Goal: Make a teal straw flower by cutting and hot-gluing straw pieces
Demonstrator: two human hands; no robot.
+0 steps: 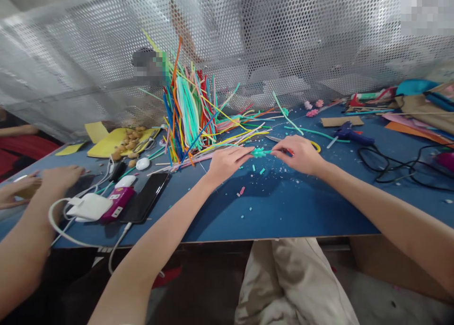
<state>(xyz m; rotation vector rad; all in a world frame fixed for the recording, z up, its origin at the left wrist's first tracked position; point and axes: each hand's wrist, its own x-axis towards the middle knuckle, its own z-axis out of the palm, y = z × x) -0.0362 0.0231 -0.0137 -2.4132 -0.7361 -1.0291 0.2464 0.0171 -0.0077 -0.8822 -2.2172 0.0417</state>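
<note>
Just above the blue table, my left hand (pixel 230 162) pinches one end of a teal fuzzy pipe cleaner piece (pixel 259 152) bunched into short loops or tufts. My right hand (pixel 296 153) has its fingers closed on the thin teal stem at the other side of it. Scissors (pixel 315 146) show around my right hand, a pointed blade to its left and a yellow handle to its right. Whether that hand grips them or they lie behind it, I cannot tell. Small teal offcuts (pixel 262 171) lie below the hands.
A large bundle of colourful pipe cleaners (pixel 189 112) stands behind my left hand. To the left lie a black phone (pixel 147 197), a white charger (pixel 90 206) with cables, and another person's hands (pixel 60 178). Rightward is a blue glue gun (pixel 351 133) with black cord (pixel 379 176).
</note>
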